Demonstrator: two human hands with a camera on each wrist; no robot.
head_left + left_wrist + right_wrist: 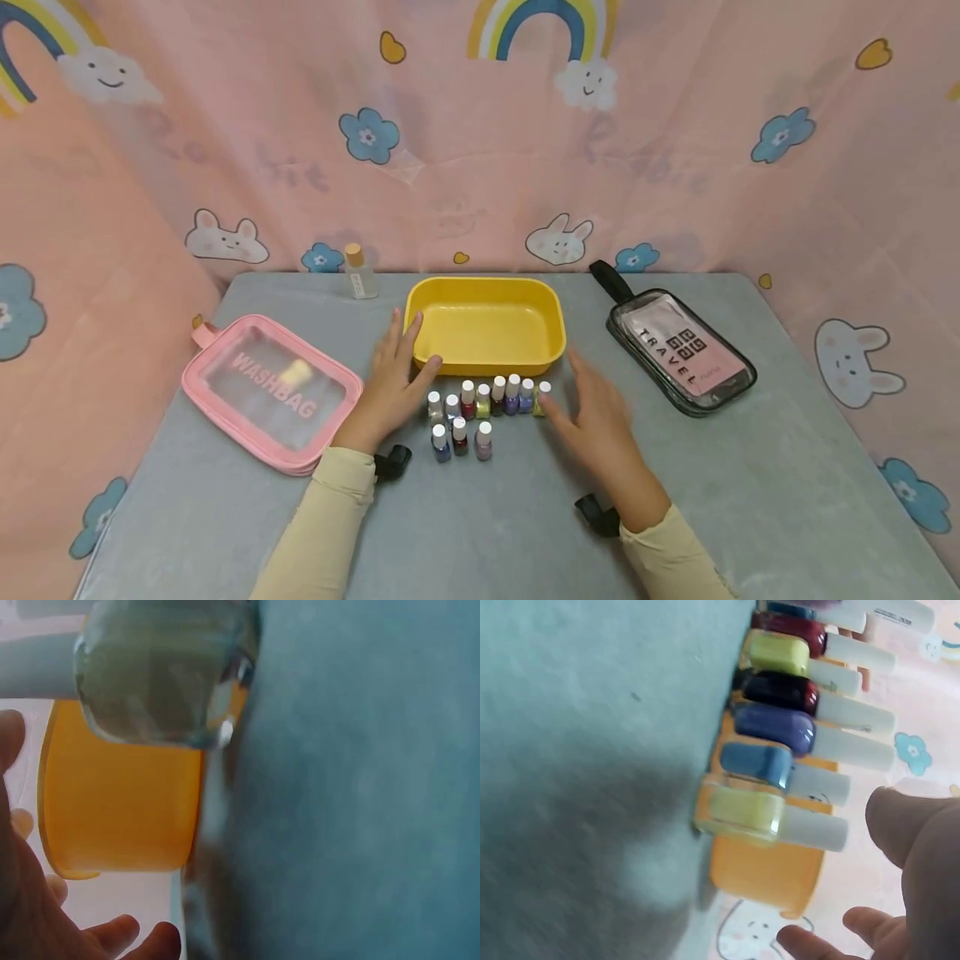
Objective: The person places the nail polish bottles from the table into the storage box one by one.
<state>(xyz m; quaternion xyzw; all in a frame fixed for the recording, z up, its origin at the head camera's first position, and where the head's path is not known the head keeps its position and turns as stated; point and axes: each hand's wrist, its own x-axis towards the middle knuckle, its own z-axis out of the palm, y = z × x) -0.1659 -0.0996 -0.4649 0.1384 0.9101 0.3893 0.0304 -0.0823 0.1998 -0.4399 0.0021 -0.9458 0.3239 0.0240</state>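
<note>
Small nail polish bottles with white caps stand in front of a yellow tray (pixel 487 367). Several form a row, with a dark one (pixel 498 402) near its middle and a pale yellow bottle (pixel 742 814) at its right end. Nearer the person are a blue bottle (pixel 441 448), a dark red bottle (pixel 460 442) and a pale purple bottle (pixel 483 447). My left hand (pixel 390 383) spreads its fingers by the tray's left end, holding nothing; contact with the rim is unclear. Beside the row's right end, my right hand (pixel 596 421) has its fingers extended and grips nothing.
A pink-edged clear washbag (pixel 270 392) lies on the left of the grey table (pixel 480 533). On the right rests a black-edged clear travel pouch (pixel 682 350) with a strap. A clear bottle with a gold cap (pixel 361 275) stands at the back. Behind hangs a pink patterned curtain (pixel 465 192).
</note>
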